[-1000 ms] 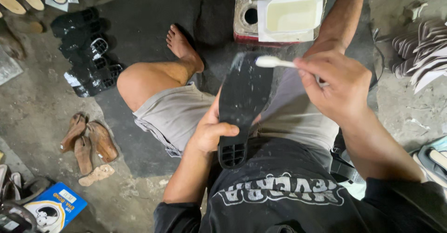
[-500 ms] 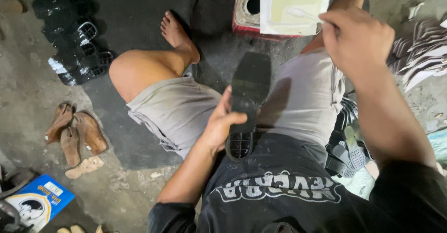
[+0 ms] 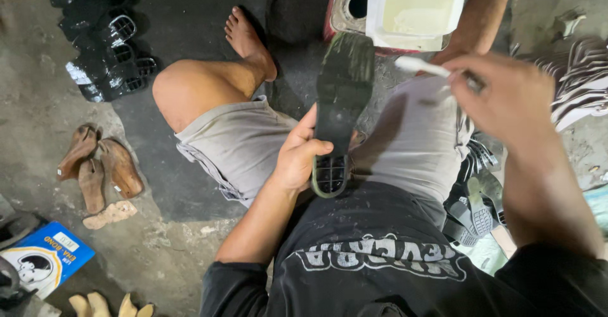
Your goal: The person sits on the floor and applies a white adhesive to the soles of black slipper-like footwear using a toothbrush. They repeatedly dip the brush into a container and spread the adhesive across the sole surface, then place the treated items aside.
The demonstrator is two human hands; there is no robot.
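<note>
I sit on the floor with a black shoe sole (image 3: 342, 95) held over my lap. My left hand (image 3: 299, 155) grips the sole near its ribbed heel end, toe end pointing away from me. My right hand (image 3: 506, 98) holds a small white brush (image 3: 423, 67) just right of the sole's toe end, its tip a little apart from the sole. Beyond the sole stands a white rectangular tub of pale yellowish glue (image 3: 415, 14) on a reddish block (image 3: 342, 6).
A pile of black soles (image 3: 104, 38) lies at the upper left. Brown wooden shoe pieces (image 3: 95, 168) rest on the concrete floor at left, with a blue box (image 3: 41, 260) nearer me. More soles and striped straps (image 3: 582, 82) lie to my right.
My right hand dipped the brush at the glue tub half a second ago and has drawn it back toward the sole's toe end. The left hand keeps hold of the sole.
</note>
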